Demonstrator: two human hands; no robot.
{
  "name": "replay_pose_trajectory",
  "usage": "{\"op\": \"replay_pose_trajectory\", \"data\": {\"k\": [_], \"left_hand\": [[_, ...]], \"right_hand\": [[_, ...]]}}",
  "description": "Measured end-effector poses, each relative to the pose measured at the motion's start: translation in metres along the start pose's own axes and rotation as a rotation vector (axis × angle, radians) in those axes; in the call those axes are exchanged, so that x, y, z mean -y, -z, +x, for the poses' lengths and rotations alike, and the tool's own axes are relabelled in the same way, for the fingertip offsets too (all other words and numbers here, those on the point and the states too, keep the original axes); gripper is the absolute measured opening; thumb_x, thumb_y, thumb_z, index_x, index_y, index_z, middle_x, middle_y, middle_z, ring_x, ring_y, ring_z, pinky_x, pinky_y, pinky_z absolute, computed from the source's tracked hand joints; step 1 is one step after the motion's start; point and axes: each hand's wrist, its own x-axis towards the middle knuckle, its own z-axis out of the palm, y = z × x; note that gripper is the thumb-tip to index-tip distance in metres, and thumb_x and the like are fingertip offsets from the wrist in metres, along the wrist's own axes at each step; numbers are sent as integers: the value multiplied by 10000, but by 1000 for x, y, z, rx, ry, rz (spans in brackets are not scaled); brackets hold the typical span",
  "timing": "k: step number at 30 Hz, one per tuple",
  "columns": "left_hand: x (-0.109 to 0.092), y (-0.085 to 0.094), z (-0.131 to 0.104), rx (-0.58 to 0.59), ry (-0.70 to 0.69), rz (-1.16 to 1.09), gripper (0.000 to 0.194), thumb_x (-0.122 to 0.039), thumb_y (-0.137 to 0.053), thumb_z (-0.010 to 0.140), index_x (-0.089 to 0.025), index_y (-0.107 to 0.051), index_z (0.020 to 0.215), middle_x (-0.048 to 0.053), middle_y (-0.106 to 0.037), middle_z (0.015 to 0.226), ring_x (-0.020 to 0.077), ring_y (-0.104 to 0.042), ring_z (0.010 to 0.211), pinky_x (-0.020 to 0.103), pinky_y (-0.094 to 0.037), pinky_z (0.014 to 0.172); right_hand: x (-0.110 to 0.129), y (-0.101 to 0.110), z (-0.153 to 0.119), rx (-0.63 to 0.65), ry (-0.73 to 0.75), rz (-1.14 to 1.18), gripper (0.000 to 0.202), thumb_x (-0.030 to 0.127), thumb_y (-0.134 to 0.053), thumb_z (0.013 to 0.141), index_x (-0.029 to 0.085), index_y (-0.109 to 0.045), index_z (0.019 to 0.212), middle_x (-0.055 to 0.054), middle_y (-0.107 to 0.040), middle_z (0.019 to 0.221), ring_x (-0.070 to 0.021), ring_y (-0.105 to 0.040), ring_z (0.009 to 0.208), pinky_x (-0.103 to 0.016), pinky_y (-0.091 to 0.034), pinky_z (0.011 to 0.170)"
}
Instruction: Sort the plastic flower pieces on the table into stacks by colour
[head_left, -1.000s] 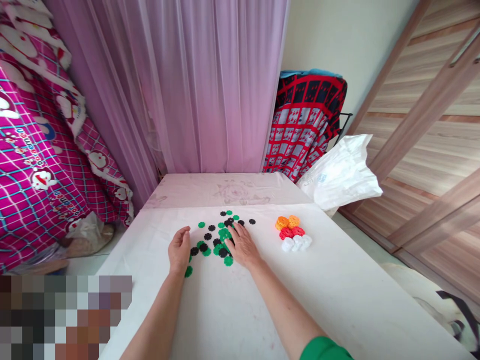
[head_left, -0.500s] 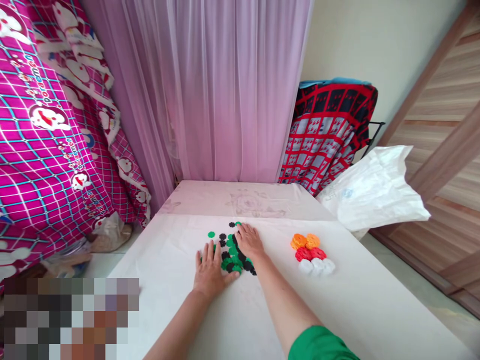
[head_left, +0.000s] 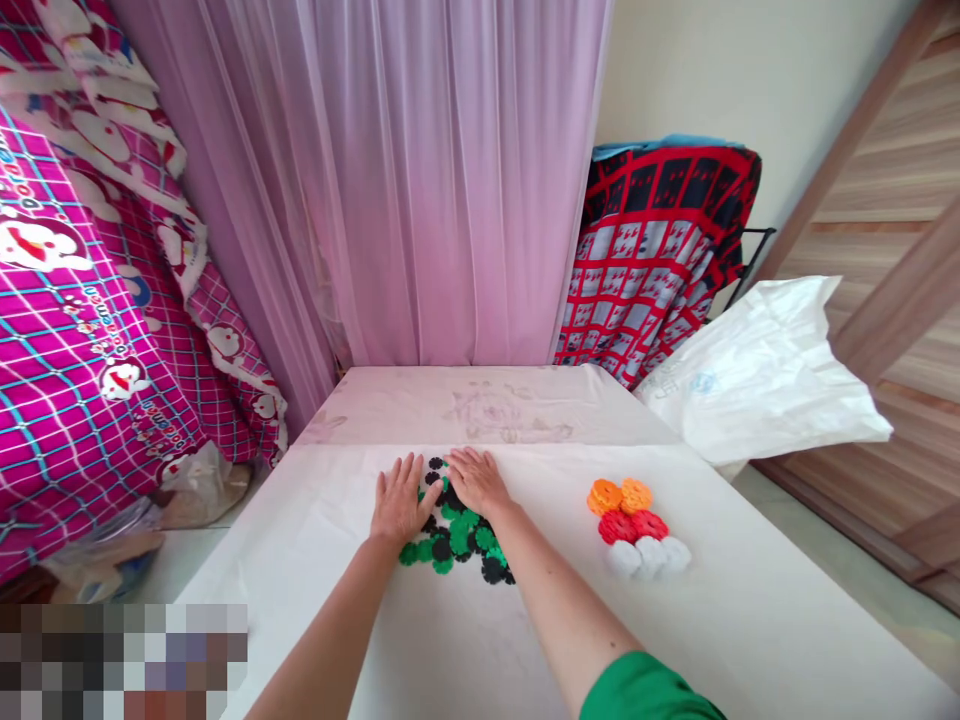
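Note:
A loose pile of green discs [head_left: 463,530] and black discs [head_left: 493,570], small with notched edges, is spread on the white tabletop [head_left: 442,650]. My left hand [head_left: 403,500] lies at the pile's left side, fingers outstretched and pointing away, its thumb touching the discs. On the far right part of the pile rests my right hand [head_left: 478,482], palm down with the fingers extended, covering some discs. Neither hand grips anything. Several discs are partly hidden under the fingers.
To the right lie stacks of orange discs [head_left: 605,497], red discs [head_left: 634,525] and white discs [head_left: 649,556]. A white plastic bag [head_left: 780,375] leans at the table's right edge. Behind the table hangs a lilac curtain [head_left: 450,180]; a pink patterned cloth [head_left: 67,320] hangs at left.
My left hand has moved away from me to the pile's far left side, uncovering discs near me. My right hand has shifted slightly left. The view has tilted a little.

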Motion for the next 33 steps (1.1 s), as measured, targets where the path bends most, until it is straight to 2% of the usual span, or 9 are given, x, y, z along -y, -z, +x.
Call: {"op": "replay_pose_trajectory", "data": {"k": [3, 7, 11, 13, 17, 21, 24, 28, 33], "left_hand": [[-4, 0, 11, 101, -113, -51, 551, -559, -414, 900, -295, -509, 1375, 71, -486, 1472, 298, -328, 1427, 571, -136, 1169], [-4, 3, 2, 145, -202, -150, 477, -534, -369, 926, -329, -575, 1304, 19, -566, 1402, 244, -388, 1397, 513, -179, 1182], [-5, 10, -27, 175, -227, -183, 552, -538, -314, 944, -253, -527, 1366, 64, -514, 1449, 239, -386, 1399, 491, -224, 1181], [-7, 13, -46, 146, -283, -160, 605, -564, -369, 923, -217, -485, 1405, 97, -438, 1503, 251, -341, 1424, 475, -239, 1182], [-14, 16, -85, 127, -367, -73, 713, -616, -494, 854, -204, -451, 1434, 131, -405, 1519, 303, -301, 1438, 503, -267, 1167], [-23, 19, -110, 154, -449, -27, 641, -570, -548, 842, -321, -455, 1425, 67, -427, 1514, 303, -303, 1437, 533, -259, 1163], [-24, 22, -116, 91, -415, -50, 434, -447, -567, 856, -343, -616, 1275, 43, -476, 1480, 308, -351, 1413, 547, -294, 1146], [-17, 23, -114, -137, -225, -113, 270, -314, -507, 875, -277, -746, 995, 64, -665, 1258, 280, -535, 1268, 502, -415, 1082], [-12, 24, -119, -187, -81, -144, 278, -294, -512, 853, -277, -736, 1017, 56, -712, 1160, 262, -606, 1164, 472, -465, 1043]], "right_hand": [[1, 2, -2, 14, 55, 99, 379, 301, -380, 970, 302, -645, 1242, 11, -571, 1386, -208, -398, 1375, -490, -191, 1182], [-6, 4, -29, -48, 22, 227, 444, 330, -283, 999, 257, -687, 1169, 3, -665, 1258, -137, -540, 1241, -322, -342, 1126], [-16, 1, -76, -405, -114, 531, 456, 411, -324, 972, 204, -690, 1148, -64, -700, 1185, -188, -625, 1133, -342, -467, 1027], [-19, -2, -101, -500, -150, 558, 442, 422, -366, 952, 193, -690, 1146, -87, -693, 1195, -214, -631, 1128, -375, -486, 1010], [-12, -5, -140, -450, -48, 342, 395, 326, -392, 935, 201, -690, 1163, -104, -655, 1258, -224, -600, 1179, -406, -464, 1044], [2, -7, -159, -277, 131, 93, 398, 223, -484, 869, 242, -661, 1225, -72, -592, 1354, -247, -532, 1260, -461, -375, 1122], [0, -7, -159, -350, 119, 195, 372, 222, -450, 881, 218, -681, 1172, -84, -635, 1287, -224, -578, 1194, -405, -447, 1059], [-12, -5, -156, -580, -50, 369, 301, 228, -415, 875, 202, -705, 954, -94, -718, 1029, -217, -649, 992, -374, -514, 919], [-11, 0, -171, -540, -69, 356, 243, 176, -440, 833, 225, -677, 847, -63, -707, 887, -212, -628, 879, -361, -498, 854]]}}
